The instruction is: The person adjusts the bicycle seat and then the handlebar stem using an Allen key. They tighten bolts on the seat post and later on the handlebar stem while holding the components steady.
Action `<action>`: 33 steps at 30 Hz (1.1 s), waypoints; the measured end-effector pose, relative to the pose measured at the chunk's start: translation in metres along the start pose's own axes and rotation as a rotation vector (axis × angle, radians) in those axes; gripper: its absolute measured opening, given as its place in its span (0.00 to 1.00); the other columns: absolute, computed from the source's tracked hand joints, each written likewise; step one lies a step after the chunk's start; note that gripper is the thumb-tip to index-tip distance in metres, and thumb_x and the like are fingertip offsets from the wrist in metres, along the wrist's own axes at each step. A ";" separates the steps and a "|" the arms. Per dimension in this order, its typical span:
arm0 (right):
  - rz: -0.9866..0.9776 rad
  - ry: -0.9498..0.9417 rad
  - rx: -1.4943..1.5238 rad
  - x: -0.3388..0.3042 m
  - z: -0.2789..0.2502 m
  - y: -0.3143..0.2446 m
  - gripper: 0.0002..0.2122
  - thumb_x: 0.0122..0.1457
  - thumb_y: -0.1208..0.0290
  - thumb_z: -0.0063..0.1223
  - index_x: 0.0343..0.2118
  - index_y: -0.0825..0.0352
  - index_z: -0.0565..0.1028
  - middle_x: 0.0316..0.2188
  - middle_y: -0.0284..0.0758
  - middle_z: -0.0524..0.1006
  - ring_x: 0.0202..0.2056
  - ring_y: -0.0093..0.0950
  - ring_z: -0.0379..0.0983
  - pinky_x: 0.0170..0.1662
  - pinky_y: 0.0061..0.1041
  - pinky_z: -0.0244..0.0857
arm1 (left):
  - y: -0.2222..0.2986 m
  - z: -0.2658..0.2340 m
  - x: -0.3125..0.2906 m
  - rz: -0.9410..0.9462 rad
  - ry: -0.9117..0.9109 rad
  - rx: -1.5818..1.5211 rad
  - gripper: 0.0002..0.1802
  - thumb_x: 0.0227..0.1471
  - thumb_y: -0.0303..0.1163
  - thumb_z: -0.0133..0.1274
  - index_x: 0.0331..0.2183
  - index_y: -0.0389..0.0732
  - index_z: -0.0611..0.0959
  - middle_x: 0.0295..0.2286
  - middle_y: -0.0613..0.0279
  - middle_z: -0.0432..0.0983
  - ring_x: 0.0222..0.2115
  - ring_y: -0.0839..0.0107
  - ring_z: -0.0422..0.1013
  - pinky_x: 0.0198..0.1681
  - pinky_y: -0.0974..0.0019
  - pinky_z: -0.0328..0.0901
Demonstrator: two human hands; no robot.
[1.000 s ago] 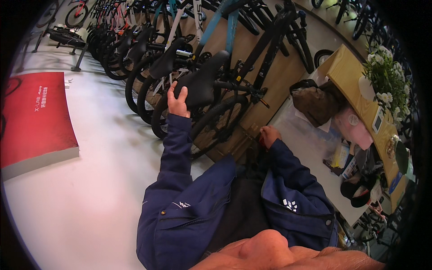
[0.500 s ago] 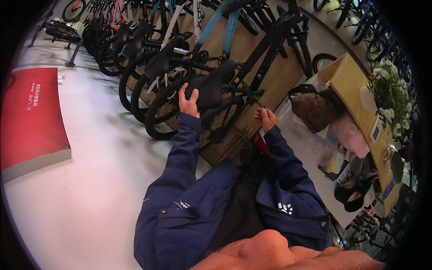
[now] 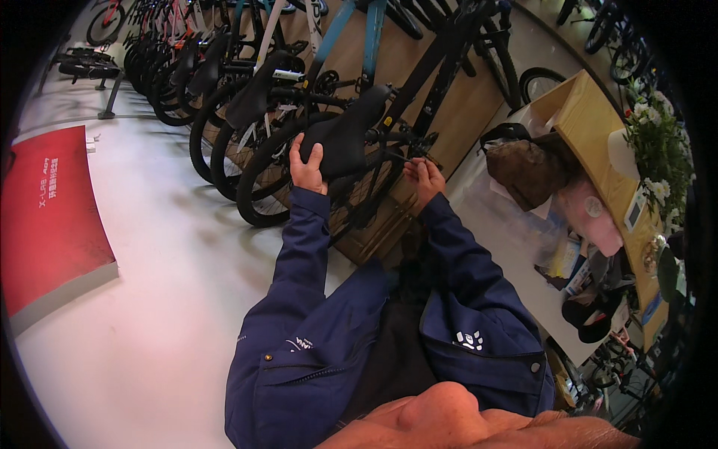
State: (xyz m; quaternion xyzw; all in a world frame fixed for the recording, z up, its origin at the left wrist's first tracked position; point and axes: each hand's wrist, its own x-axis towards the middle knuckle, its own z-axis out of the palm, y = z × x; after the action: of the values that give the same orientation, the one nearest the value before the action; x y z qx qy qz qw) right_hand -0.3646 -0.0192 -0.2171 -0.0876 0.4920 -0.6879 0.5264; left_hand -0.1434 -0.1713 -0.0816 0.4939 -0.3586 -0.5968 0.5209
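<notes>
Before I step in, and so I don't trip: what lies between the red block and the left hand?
In the head view, going from the red block to the left hand: pale floor, then bicycle wheels.

The saddle [image 3: 338, 144] over here looks smooth and mostly matt, leather or plastic, I can't tell which. The tyre [image 3: 249, 212] below it is dull rubber. The person's jacket [image 3: 280, 400] is matt cloth. Over there, the counter [image 3: 591, 112] has smooth, pale wood with visible grain, and the floor [image 3: 168, 307] gleams, white and glossy, by a smooth red block [image 3: 60, 217].
</notes>
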 end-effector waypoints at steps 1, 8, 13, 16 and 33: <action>0.016 0.011 -0.008 0.001 0.001 0.001 0.14 0.76 0.65 0.45 0.52 0.71 0.74 0.47 0.40 0.81 0.45 0.29 0.80 0.50 0.31 0.76 | -0.001 -0.001 0.001 -0.009 0.010 0.008 0.30 0.59 0.23 0.62 0.61 0.41 0.73 0.55 0.56 0.70 0.51 0.64 0.71 0.55 0.60 0.71; -0.001 -0.010 0.024 0.007 0.008 0.010 0.13 0.76 0.65 0.44 0.51 0.71 0.73 0.46 0.40 0.81 0.44 0.28 0.80 0.51 0.30 0.76 | 0.007 0.004 -0.003 -0.009 0.004 0.039 0.30 0.59 0.23 0.62 0.61 0.41 0.73 0.55 0.56 0.70 0.50 0.64 0.71 0.56 0.61 0.70; 0.020 0.027 0.007 0.009 0.009 0.013 0.13 0.76 0.65 0.43 0.51 0.70 0.73 0.46 0.40 0.81 0.45 0.28 0.80 0.50 0.30 0.76 | 0.014 0.010 -0.010 -0.035 0.006 0.022 0.31 0.60 0.23 0.61 0.62 0.42 0.72 0.56 0.56 0.69 0.52 0.64 0.71 0.56 0.60 0.70; 0.001 0.062 -0.035 0.010 0.008 0.014 0.13 0.76 0.65 0.43 0.52 0.70 0.73 0.46 0.40 0.81 0.45 0.28 0.80 0.50 0.31 0.76 | 0.015 0.011 -0.010 -0.002 0.018 0.083 0.31 0.60 0.23 0.61 0.63 0.42 0.71 0.57 0.55 0.69 0.53 0.64 0.70 0.57 0.60 0.69; -0.132 -0.020 -0.075 0.014 -0.001 0.019 0.13 0.75 0.66 0.46 0.50 0.70 0.77 0.45 0.40 0.82 0.42 0.27 0.81 0.49 0.29 0.77 | -0.003 -0.004 0.000 0.004 0.007 0.073 0.32 0.60 0.25 0.62 0.63 0.39 0.70 0.57 0.54 0.69 0.53 0.63 0.70 0.58 0.60 0.69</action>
State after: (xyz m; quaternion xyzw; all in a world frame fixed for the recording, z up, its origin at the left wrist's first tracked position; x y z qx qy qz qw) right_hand -0.3585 -0.0291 -0.2375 -0.1463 0.5052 -0.7014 0.4811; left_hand -0.1405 -0.1702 -0.0854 0.5138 -0.3792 -0.5808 0.5048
